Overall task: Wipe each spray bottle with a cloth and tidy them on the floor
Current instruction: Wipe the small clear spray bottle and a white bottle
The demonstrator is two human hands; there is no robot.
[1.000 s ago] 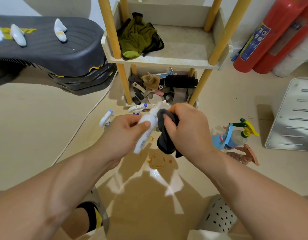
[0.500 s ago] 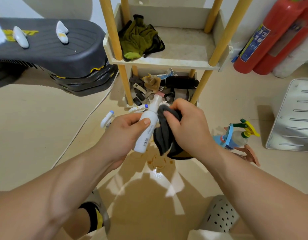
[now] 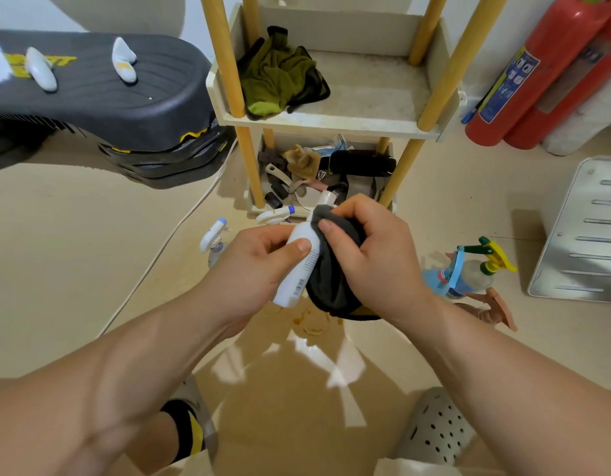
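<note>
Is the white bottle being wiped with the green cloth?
No, the right hand holds a grey cloth against the white bottle; the green cloth lies on the shelf.

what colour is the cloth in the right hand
The cloth is dark grey, head view.

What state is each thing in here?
white spray bottle: tilted, off the floor, gripped by the left hand.
dark cloth: bunched in the right hand, pressed on the bottle's upper part.
blue spray bottle: on the floor, untouched.
green cloth: crumpled on the upper shelf.
</note>
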